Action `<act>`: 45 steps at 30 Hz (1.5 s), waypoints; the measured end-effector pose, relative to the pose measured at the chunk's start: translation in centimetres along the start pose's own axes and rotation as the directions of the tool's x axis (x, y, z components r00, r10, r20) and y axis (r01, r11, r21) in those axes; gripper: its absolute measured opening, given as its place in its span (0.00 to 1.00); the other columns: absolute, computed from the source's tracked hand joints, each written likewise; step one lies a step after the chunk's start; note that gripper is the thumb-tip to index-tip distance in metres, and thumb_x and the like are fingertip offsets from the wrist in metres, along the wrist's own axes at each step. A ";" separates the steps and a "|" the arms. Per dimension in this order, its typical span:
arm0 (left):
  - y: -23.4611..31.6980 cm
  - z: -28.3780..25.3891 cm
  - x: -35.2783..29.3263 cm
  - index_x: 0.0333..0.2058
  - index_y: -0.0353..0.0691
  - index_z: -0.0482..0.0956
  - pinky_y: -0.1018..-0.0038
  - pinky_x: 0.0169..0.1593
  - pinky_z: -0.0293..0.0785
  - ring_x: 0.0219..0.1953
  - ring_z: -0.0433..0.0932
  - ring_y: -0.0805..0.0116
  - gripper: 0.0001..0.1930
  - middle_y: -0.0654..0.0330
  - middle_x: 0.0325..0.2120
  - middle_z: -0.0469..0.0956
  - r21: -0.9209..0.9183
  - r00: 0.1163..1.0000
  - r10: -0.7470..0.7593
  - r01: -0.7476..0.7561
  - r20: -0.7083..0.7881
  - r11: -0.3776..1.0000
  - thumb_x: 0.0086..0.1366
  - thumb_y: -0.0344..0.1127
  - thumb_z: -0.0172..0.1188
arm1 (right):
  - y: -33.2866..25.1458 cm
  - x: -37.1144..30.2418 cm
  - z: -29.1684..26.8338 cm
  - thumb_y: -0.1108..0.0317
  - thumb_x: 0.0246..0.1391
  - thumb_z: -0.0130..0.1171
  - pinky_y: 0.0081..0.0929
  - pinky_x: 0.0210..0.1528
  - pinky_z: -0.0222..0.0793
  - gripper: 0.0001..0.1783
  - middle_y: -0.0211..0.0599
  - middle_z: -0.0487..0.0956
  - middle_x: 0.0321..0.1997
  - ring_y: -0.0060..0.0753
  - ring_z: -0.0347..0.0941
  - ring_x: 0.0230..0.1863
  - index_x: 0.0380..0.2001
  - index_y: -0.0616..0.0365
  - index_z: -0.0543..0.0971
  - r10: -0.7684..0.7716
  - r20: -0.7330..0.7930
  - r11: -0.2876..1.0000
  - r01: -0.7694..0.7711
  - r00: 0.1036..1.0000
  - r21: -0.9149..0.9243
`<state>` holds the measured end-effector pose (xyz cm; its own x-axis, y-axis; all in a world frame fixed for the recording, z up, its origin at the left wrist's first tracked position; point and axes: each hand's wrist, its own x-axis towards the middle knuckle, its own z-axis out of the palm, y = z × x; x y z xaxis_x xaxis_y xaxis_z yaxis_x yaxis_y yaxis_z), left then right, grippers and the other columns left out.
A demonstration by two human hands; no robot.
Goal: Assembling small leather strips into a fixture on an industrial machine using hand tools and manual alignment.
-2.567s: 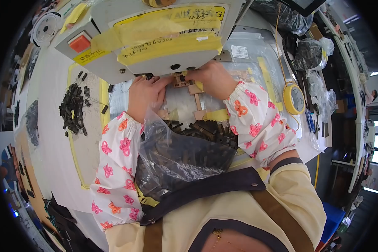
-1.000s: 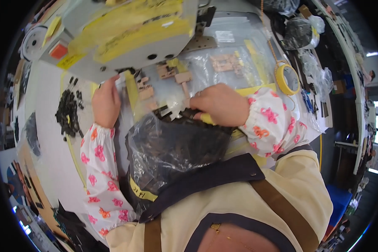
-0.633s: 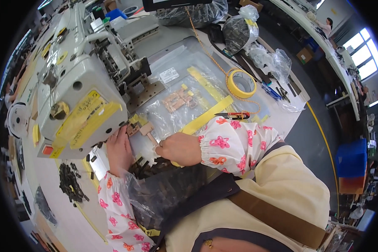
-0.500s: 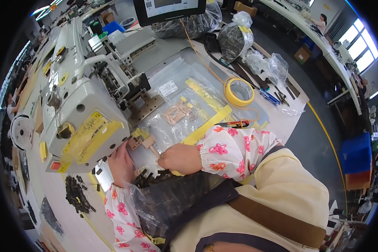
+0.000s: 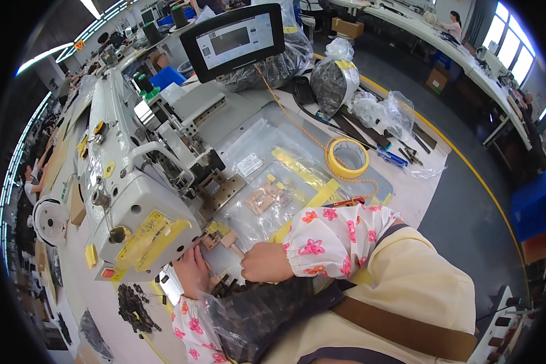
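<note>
A sewing machine (image 5: 145, 212) stands on a worktable (image 5: 414, 193), left of a tape roll (image 5: 348, 159), with a screen (image 5: 233, 41) behind both. A pile of small pieces (image 5: 137, 308) lies left of a plastic bag (image 5: 258, 312), itself before the left hand (image 5: 192, 272) and right hand (image 5: 266, 262).

The left forearm (image 5: 195, 333) comes up from the bottom, and the left hand (image 5: 191, 270) reaches forward, its fingers (image 5: 198, 257) pointing away and their tips hidden. The right arm (image 5: 340, 239) is bent and reaches across to the left. The right hand (image 5: 266, 262) curls in, back side up, near the left hand but apart from it.
</note>
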<state>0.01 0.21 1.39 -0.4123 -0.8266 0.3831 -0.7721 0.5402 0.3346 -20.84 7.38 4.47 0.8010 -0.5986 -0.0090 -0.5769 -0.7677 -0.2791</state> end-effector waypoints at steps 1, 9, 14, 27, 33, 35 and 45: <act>-0.1 -0.5 -0.4 0.38 0.36 0.75 0.63 0.46 0.63 0.39 0.71 0.50 0.09 0.51 0.36 0.76 0.016 1.000 -0.007 0.007 -0.022 1.000 0.60 0.30 0.51 | -0.5 0.3 0.0 0.70 0.37 0.57 0.37 0.31 0.72 0.05 0.42 0.77 0.25 0.45 0.76 0.32 0.21 0.59 0.76 -0.022 -0.006 1.000 0.022 1.000 -0.016; 0.0 0.4 -0.2 0.34 0.36 0.74 0.64 0.41 0.65 0.34 0.73 0.52 0.06 0.51 0.30 0.76 -0.062 0.996 0.071 -0.075 -0.054 0.995 0.58 0.30 0.53 | 0.3 -0.8 -0.7 0.69 0.39 0.57 0.39 0.33 0.70 0.07 0.41 0.76 0.25 0.47 0.74 0.32 0.23 0.60 0.75 -0.055 -0.079 0.993 0.062 0.995 0.095; -0.5 0.4 -0.8 0.33 0.34 0.73 0.65 0.32 0.68 0.26 0.74 0.55 0.05 0.51 0.26 0.75 0.089 0.959 0.221 -0.208 -0.180 0.974 0.60 0.29 0.50 | 1.3 -0.4 -2.5 0.65 0.45 0.58 0.39 0.28 0.64 0.09 0.41 0.74 0.23 0.47 0.72 0.30 0.24 0.57 0.71 -0.078 -0.122 0.880 0.126 0.989 0.458; -0.1 0.4 0.6 0.41 0.38 0.75 0.62 0.35 0.69 0.30 0.73 0.45 0.11 0.47 0.31 0.76 -0.036 0.993 0.069 -0.073 -0.099 0.997 0.61 0.28 0.48 | 8.2 3.4 -0.5 0.71 0.45 0.62 0.23 0.29 0.68 0.11 0.38 0.78 0.24 0.23 0.72 0.26 0.32 0.66 0.77 0.477 -0.186 0.642 -0.197 0.859 0.741; -0.7 0.8 -0.7 0.38 0.39 0.72 0.57 0.33 0.68 0.28 0.70 0.46 0.13 0.49 0.26 0.74 -0.222 0.997 0.001 -0.020 -0.082 0.975 0.52 0.24 0.49 | 7.6 3.3 -0.8 0.72 0.43 0.60 0.32 0.33 0.69 0.08 0.44 0.77 0.26 0.43 0.74 0.29 0.29 0.63 0.77 0.353 -0.284 0.833 -0.161 0.891 0.529; -0.4 0.9 -0.7 0.37 0.40 0.72 0.57 0.33 0.68 0.28 0.70 0.46 0.13 0.50 0.25 0.74 -0.269 0.992 0.010 -0.045 -0.128 0.962 0.51 0.23 0.49 | 8.3 3.0 -0.6 0.74 0.42 0.59 0.33 0.34 0.69 0.08 0.44 0.77 0.28 0.44 0.74 0.30 0.30 0.63 0.78 0.277 -0.342 0.882 -0.096 0.898 0.462; 0.8 -0.5 -0.2 0.37 0.43 0.77 0.63 0.32 0.70 0.28 0.75 0.52 0.12 0.53 0.25 0.76 -0.183 0.999 0.040 -0.037 0.010 0.982 0.54 0.24 0.50 | 8.8 2.8 -1.4 0.76 0.39 0.57 0.32 0.36 0.70 0.07 0.38 0.77 0.28 0.42 0.74 0.32 0.27 0.61 0.79 0.324 -0.393 0.846 -0.078 0.860 0.528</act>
<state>-0.29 0.85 2.05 -0.4473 -0.8060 0.3878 -0.6546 0.5904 0.4721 -23.86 -1.38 3.38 0.4390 -0.8540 0.2793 -0.4656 -0.4821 -0.7422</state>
